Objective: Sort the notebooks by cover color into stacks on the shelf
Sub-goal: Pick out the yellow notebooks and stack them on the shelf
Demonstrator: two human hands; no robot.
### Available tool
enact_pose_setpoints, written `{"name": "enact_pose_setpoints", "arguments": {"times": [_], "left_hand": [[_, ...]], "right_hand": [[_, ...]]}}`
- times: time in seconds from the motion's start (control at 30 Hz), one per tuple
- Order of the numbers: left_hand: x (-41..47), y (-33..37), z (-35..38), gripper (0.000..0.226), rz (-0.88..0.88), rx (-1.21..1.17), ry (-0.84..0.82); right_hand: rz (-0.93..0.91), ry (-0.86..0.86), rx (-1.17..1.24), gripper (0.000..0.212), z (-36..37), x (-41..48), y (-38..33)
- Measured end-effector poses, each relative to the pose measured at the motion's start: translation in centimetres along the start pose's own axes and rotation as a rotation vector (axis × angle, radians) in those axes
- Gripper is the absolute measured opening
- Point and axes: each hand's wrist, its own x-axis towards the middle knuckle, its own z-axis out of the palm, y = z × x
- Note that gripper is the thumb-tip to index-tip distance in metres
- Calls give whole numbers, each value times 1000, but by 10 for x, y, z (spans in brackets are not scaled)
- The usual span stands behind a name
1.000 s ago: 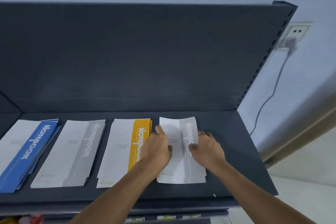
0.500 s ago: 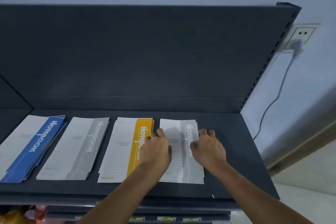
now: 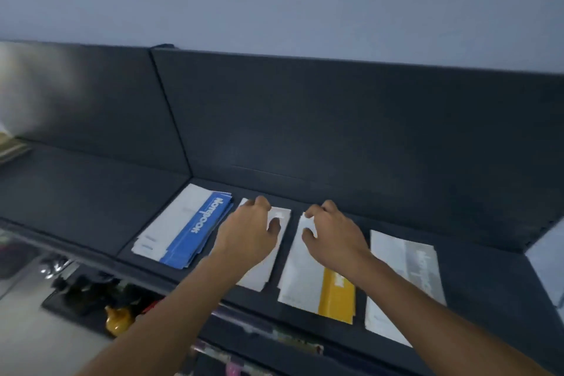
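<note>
Now both hands are off the right-end stack (image 3: 403, 281), unlike half a second ago; it lies alone, covers roughly flush. The view is also swung left. The left hand (image 3: 247, 235) sits on the pale stack (image 3: 259, 275) just beside the blue-striped stack (image 3: 186, 229). The right hand (image 3: 332, 235) sits on the far end of the yellow-striped stack (image 3: 323, 293). Fingers of both hands are bent over the far edges, thumbs on the covers. Motion blur: cannot tell whether they pinch or merely press. All four stacks lie side by side on the dark shelf (image 3: 488, 284), with gaps between them. Judgement: sorting looks done, colours separate, and only squaring-up remains. The blue-striped stack is fanned, so it likely needs it too.
</note>
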Motion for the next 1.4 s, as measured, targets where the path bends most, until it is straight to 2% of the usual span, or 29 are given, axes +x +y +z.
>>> {"name": "enact_pose_setpoints", "arguments": {"times": [0.23,0.43,0.7,0.9,1.1,1.4], "left_hand": [[-38,-160,-101,26,-275,51,68],[-85,-275,-169,22,-496,123,211],[-127,-390,-224,25,-648,100,283],[-125,-473,-247,29,-767,117,294],[-99,-569,-283,19,-829,141,342],[-70,-690,-325,18,-881,133,380]], "right_hand": [[-299,-100,28,27,52,42,-181],[-538,-164,48,29,99,52,-321],[-755,-239,48,30,144,67,-460],[-830,-273,44,25,184,103,-549],[-917,-323,67,27,227,151,-642],[-975,-340,78,26,273,214,-752]]}}
